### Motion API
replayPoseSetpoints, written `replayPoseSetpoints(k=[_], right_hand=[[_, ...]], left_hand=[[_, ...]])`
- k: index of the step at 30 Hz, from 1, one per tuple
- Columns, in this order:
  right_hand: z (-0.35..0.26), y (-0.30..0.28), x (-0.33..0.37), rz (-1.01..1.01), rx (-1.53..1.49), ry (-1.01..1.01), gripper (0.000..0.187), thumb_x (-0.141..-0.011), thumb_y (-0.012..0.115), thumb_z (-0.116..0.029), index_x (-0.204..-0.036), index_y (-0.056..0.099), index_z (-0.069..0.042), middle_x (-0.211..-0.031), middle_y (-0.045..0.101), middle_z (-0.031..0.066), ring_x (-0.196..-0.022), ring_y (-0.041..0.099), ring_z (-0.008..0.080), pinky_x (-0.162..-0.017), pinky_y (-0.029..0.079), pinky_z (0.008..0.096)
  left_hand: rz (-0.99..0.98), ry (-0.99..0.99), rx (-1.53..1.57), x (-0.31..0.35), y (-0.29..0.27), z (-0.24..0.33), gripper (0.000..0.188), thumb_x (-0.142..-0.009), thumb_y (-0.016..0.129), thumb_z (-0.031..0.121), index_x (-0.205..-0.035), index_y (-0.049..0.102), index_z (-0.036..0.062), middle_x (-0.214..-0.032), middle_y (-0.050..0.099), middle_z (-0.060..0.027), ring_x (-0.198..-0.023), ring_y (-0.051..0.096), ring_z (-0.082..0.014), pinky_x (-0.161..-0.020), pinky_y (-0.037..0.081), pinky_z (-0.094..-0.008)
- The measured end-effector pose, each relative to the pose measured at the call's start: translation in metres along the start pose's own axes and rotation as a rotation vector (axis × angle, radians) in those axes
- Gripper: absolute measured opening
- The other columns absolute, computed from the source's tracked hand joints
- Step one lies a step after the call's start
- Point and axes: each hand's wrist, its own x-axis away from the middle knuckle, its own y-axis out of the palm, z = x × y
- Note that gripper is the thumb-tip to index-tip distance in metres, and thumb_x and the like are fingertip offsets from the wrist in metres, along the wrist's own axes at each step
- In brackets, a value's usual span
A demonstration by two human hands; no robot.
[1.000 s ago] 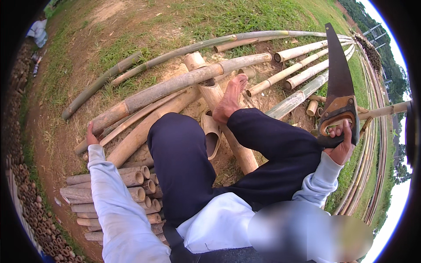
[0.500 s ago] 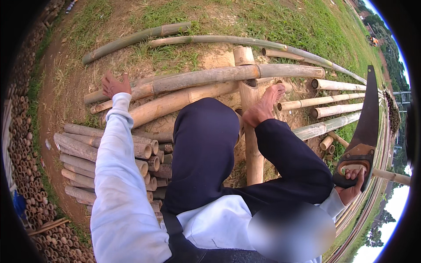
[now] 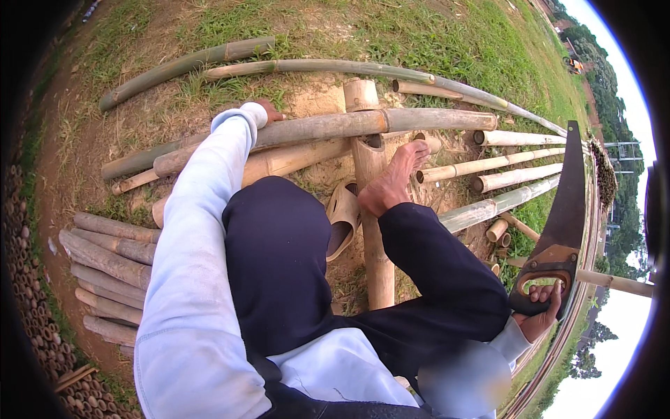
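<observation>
On the right, my right hand is closed round the handle of a handsaw, whose dark blade points upward. My left arm reaches forward, and my left hand is at the far side of a thick bamboo pole; its fingers are mostly hidden, so their grip cannot be made out. That pole lies across an upright-running bamboo post with a notched end. My bare foot rests by the post, below the pole. A brown clog-type sandal lies beside my knee.
Cut bamboo lengths are stacked at the left. Two long green poles lie on the grass beyond. Several more poles extend to the right, with short bamboo offcuts near my knee. Many bamboo ends line the far left.
My left hand has moved right and forward, from above the pole's left end to further along it. The view has shifted, showing the sandal more fully. My right hand still holds the saw.
</observation>
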Motion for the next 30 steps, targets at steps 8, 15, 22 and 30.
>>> replayPoseSetpoints(k=[8, 15, 22, 30], right_hand=[[-0.001, 0.018, 0.005, -0.023, 0.110, 0.030, 0.025, -0.103, 0.060, -0.024, -0.084, 0.050, -0.011, -0.073, 0.043, -0.0007, -0.068, 0.046, 0.0111, -0.076, 0.045, 0.0285], [0.002, 0.012, 0.002, -0.048, 0.123, 0.001, 0.026, -0.105, 0.056, -0.023, -0.082, 0.048, -0.011, -0.073, 0.041, -0.0005, -0.068, 0.045, 0.0118, -0.075, 0.043, 0.0291], [0.000, 0.007, 0.002, -0.063, 0.116, 0.000, 0.025, -0.106, 0.054, -0.023, -0.085, 0.049, -0.010, -0.075, 0.042, -0.0002, -0.068, 0.044, 0.0116, -0.075, 0.042, 0.0303], [0.002, -0.005, -0.004, -0.078, 0.092, 0.011, 0.022, -0.106, 0.055, -0.021, -0.088, 0.051, -0.009, -0.076, 0.043, -0.0003, -0.069, 0.045, 0.0114, -0.075, 0.041, 0.0297]], left_hand=[[-0.121, 0.353, -0.502, -0.023, 0.008, 0.021, 0.036, -0.100, 0.048, 0.029, -0.129, 0.067, 0.0193, -0.133, 0.066, -0.0124, -0.124, 0.061, -0.0351, -0.103, 0.049, -0.0437], [-0.299, 0.336, -0.490, -0.013, -0.007, 0.035, 0.040, -0.101, 0.048, 0.030, -0.137, 0.062, 0.0168, -0.138, 0.063, -0.0149, -0.129, 0.058, -0.0366, -0.107, 0.047, -0.0462], [-0.308, 0.374, -0.396, -0.026, 0.002, 0.030, 0.043, -0.101, 0.050, 0.031, -0.140, 0.060, 0.0171, -0.141, 0.062, -0.0135, -0.132, 0.056, -0.0361, -0.109, 0.045, -0.0470], [-0.290, 0.349, -0.271, -0.039, 0.013, 0.020, 0.057, -0.097, 0.046, 0.048, -0.140, 0.060, 0.0129, -0.140, 0.061, -0.0178, -0.131, 0.056, -0.0382, -0.110, 0.043, -0.0478]])
